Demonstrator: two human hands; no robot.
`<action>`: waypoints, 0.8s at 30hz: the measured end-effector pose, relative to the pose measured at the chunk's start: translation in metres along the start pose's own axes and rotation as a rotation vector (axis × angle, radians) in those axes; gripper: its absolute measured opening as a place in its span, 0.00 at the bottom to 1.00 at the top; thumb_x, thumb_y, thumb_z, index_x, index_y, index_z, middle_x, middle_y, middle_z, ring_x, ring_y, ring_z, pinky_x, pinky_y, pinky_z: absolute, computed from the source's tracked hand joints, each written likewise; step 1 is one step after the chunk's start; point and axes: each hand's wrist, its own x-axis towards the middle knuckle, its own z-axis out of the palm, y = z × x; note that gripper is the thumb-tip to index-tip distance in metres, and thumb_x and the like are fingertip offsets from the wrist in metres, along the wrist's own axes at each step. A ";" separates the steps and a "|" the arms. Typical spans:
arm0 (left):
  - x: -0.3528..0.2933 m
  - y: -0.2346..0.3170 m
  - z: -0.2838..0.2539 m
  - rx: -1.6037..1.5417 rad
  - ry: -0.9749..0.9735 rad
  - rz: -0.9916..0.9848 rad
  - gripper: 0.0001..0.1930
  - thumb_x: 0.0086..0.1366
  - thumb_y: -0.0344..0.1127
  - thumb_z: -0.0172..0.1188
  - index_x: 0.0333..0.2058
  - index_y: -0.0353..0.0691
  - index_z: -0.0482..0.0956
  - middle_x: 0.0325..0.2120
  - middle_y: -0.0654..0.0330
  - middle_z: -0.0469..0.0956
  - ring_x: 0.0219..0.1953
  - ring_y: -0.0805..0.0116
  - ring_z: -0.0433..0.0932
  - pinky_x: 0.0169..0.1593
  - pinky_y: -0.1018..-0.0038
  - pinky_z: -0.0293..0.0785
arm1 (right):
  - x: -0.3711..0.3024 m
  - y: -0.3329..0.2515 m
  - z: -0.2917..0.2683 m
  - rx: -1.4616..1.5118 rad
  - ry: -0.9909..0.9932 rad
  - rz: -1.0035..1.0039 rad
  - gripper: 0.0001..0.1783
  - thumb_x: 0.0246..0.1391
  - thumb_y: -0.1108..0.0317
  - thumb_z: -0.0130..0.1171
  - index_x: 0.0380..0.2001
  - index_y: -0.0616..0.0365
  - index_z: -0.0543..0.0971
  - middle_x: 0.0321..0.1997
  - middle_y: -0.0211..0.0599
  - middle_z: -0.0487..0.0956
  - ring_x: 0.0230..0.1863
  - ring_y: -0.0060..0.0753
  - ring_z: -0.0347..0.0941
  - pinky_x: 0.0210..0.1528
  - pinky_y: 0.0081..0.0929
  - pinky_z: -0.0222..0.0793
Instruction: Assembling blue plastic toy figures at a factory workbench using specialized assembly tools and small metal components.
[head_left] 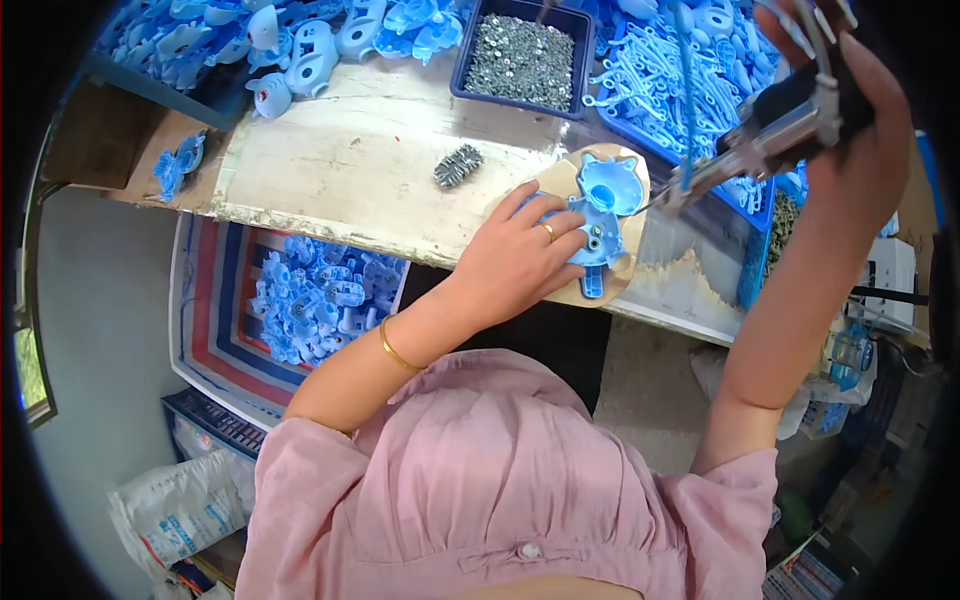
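Note:
My left hand (525, 245), with a gold ring and bracelet, presses its fingers over a light blue plastic toy shell (603, 225). The shell has a round bowl-like part with ear shapes at its far end and a short tab at its near end. Beneath it is a tan board (566, 180) on the table's front edge. My right hand (868, 115) is raised at the upper right, wrapped round a black and silver power screwdriver (760, 140). The tool slants down to the left, its thin tip close to the shell's right side. Whether the tip touches is unclear.
A clump of small screws (458, 166) lies left of the board. Behind stands a dark blue bin (458, 80) of small metal parts. Blue plastic parts (655, 85) fill the back right tray; more shells (312, 60) are heaped back left. A striped bag (205, 335) holds others below.

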 end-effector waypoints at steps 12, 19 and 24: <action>0.003 0.001 0.004 -0.010 -0.004 0.018 0.12 0.59 0.41 0.67 0.38 0.44 0.81 0.44 0.65 0.80 0.53 0.62 0.74 0.66 0.58 0.64 | -0.042 -0.003 0.007 -0.134 0.118 0.184 0.31 0.49 0.70 0.56 0.56 0.71 0.63 0.22 0.33 0.71 0.16 0.24 0.70 0.21 0.19 0.71; 0.007 0.007 0.008 -0.019 -0.044 0.027 0.10 0.59 0.40 0.67 0.38 0.46 0.80 0.45 0.64 0.78 0.52 0.61 0.74 0.66 0.56 0.62 | -0.055 0.013 -0.029 0.087 -0.102 0.032 0.19 0.55 0.72 0.58 0.49 0.69 0.73 0.30 0.35 0.76 0.26 0.25 0.72 0.32 0.23 0.71; 0.005 0.012 0.001 0.042 -0.079 0.035 0.08 0.59 0.37 0.66 0.37 0.48 0.79 0.45 0.64 0.78 0.51 0.62 0.74 0.65 0.55 0.63 | 0.013 -0.009 -0.019 -0.215 0.131 0.083 0.22 0.58 0.57 0.63 0.45 0.65 0.75 0.25 0.30 0.74 0.23 0.21 0.72 0.26 0.17 0.69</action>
